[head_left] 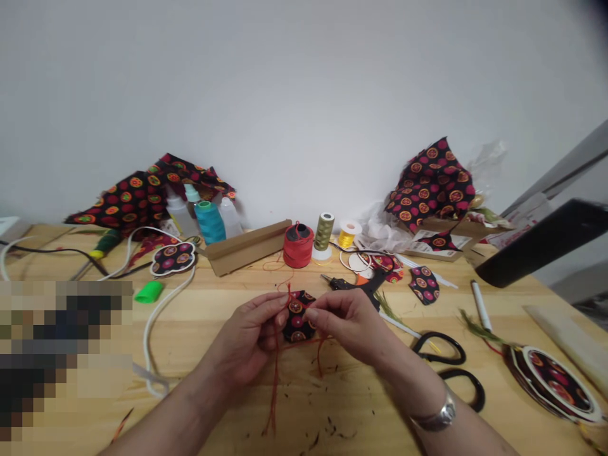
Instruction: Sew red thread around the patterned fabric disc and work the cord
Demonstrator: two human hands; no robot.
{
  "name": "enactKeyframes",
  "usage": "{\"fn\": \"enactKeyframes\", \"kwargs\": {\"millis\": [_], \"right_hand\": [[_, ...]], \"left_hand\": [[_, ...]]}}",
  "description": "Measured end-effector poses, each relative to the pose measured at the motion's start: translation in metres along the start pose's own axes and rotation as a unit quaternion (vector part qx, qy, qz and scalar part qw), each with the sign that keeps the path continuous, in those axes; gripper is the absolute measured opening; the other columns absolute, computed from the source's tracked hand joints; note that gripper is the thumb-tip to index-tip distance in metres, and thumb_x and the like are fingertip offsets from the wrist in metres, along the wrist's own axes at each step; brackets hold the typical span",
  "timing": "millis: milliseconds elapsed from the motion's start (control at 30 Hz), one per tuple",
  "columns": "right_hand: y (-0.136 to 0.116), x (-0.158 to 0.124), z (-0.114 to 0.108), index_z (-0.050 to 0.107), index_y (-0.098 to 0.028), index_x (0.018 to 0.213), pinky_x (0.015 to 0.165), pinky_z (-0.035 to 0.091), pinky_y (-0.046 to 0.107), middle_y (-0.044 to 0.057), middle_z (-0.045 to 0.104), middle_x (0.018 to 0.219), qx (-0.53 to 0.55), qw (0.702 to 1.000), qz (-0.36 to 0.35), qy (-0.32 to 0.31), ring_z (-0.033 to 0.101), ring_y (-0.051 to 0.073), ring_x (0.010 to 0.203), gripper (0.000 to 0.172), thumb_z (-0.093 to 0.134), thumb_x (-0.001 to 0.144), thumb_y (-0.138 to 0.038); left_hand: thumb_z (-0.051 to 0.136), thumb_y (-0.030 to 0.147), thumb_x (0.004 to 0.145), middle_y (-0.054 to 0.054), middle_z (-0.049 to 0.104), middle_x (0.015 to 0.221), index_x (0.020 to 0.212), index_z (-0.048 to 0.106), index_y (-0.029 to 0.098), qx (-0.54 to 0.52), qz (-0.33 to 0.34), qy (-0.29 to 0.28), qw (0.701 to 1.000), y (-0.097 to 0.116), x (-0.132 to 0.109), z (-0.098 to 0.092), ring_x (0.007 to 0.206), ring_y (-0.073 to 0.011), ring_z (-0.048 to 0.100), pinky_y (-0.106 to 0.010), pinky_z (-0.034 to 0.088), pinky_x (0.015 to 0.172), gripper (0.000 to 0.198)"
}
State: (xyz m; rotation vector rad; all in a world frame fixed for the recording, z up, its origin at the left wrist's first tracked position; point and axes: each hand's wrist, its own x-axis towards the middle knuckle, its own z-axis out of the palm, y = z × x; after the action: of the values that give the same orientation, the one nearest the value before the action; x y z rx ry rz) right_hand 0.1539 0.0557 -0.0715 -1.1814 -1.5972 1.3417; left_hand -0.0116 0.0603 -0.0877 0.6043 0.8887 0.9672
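Between my two hands is a small black patterned fabric piece (298, 320) with round red and orange motifs. My left hand (251, 332) pinches its left edge together with red thread (274, 386), whose strands hang toward the table. At the piece's upper right, the fingertips of my right hand (349, 323) are pressed together on red thread; a short strand dangles below them. Behind the hands stands a red thread spool (298, 246), with a loose thread curling in front of it. What lies under my fingertips is hidden.
A black glue gun (365, 285) and black-handled scissors (444, 354) lie right of my hands. Behind are an olive thread spool (325, 231), a yellow spool (349, 234) and a long cardboard tray (251, 246). Left are a white cord (148, 329) and a green cap (149, 292). Round fabric-covered pieces (553, 383) lie right.
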Motion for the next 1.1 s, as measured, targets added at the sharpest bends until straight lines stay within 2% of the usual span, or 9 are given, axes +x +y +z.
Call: {"fn": "enactKeyframes", "kwargs": {"millis": [233,400,467,533,633,800,867,1000,1100], "right_hand": [[-0.011,-0.008,-0.011,0.070,-0.013,0.069,0.038,0.028,0.017,-0.001,0.055,0.050,-0.027,0.996,0.021,-0.083,0.037,0.005,0.040,0.024,0.057,0.077,-0.032],[-0.023,-0.020,-0.033,0.073,-0.014,0.078,0.055,0.047,0.024,0.005,0.068,0.067,0.003,0.928,0.034,-0.370,0.061,0.014,0.057,0.018,0.065,0.070,-0.029],[-0.024,-0.020,-0.038,0.073,-0.014,0.078,0.060,0.047,0.025,0.007,0.069,0.073,-0.006,0.915,0.022,-0.402,0.063,0.016,0.064,0.018,0.065,0.070,-0.028],[-0.022,-0.017,-0.038,0.072,-0.014,0.072,0.061,0.046,0.024,0.006,0.069,0.072,-0.015,0.943,0.023,-0.333,0.062,0.015,0.064,0.021,0.062,0.074,-0.032],[-0.014,-0.006,-0.031,0.067,-0.014,0.058,0.056,0.041,0.024,0.003,0.062,0.057,-0.054,0.990,0.003,-0.133,0.054,0.011,0.054,0.034,0.056,0.078,-0.038],[-0.003,0.005,-0.017,0.058,-0.016,0.058,0.063,0.040,0.026,0.001,0.056,0.066,-0.060,0.988,-0.087,0.110,0.050,0.012,0.064,0.023,0.059,0.077,-0.030],[-0.001,0.005,-0.009,0.059,-0.018,0.072,0.068,0.042,0.026,0.002,0.057,0.077,0.023,0.988,-0.097,0.115,0.052,0.013,0.073,0.010,0.062,0.074,-0.027],[0.005,0.003,0.009,0.054,-0.019,0.092,0.066,0.045,0.027,0.002,0.059,0.082,0.199,0.978,-0.058,-0.009,0.056,0.013,0.073,0.023,0.062,0.074,-0.030],[0.009,0.003,0.016,0.054,-0.018,0.099,0.066,0.046,0.028,0.003,0.061,0.078,0.208,0.976,-0.027,-0.060,0.059,0.014,0.070,0.028,0.062,0.074,-0.029]], "left_hand": [[0.067,0.023,0.067,0.008,0.041,0.047,0.060,0.053,0.014,-0.016,-0.003,0.007,1.000,0.002,0.001,0.001,0.037,-0.0018,0.031,-0.013,0.018,0.034,0.018],[0.066,0.021,0.069,0.008,0.042,0.047,0.062,0.052,0.015,-0.031,0.003,0.008,0.999,0.000,0.003,-0.001,0.037,-0.0011,0.028,-0.013,0.014,0.034,0.018],[0.066,0.021,0.069,0.008,0.043,0.047,0.062,0.052,0.015,-0.029,-0.001,0.010,1.000,0.000,0.003,-0.001,0.037,-0.0012,0.028,-0.013,0.014,0.034,0.017],[0.066,0.021,0.069,0.007,0.043,0.047,0.062,0.053,0.014,-0.020,-0.004,0.013,1.000,0.000,0.001,0.000,0.037,-0.0012,0.029,-0.013,0.014,0.034,0.017],[0.068,0.022,0.067,0.007,0.043,0.046,0.066,0.058,0.013,-0.001,-0.008,0.017,1.000,0.000,-0.001,0.003,0.038,-0.0012,0.032,-0.012,0.015,0.034,0.014],[0.071,0.021,0.063,0.007,0.044,0.043,0.073,0.064,0.011,0.008,-0.019,0.028,0.999,0.001,-0.004,0.005,0.036,-0.0008,0.032,-0.010,0.017,0.033,0.016],[0.071,0.019,0.062,0.007,0.045,0.042,0.074,0.065,0.011,0.012,-0.015,0.028,0.999,0.001,-0.004,0.006,0.037,-0.0012,0.034,-0.011,0.017,0.033,0.016],[0.069,0.017,0.066,0.005,0.050,0.044,0.069,0.066,0.011,0.037,0.011,0.001,0.999,-0.001,-0.005,0.008,0.039,-0.0020,0.039,-0.012,0.022,0.035,0.007],[0.066,0.017,0.068,0.004,0.052,0.046,0.063,0.066,0.012,0.050,0.028,-0.019,0.998,-0.003,-0.006,0.008,0.045,-0.0038,0.045,-0.012,0.031,0.042,0.007]]}}
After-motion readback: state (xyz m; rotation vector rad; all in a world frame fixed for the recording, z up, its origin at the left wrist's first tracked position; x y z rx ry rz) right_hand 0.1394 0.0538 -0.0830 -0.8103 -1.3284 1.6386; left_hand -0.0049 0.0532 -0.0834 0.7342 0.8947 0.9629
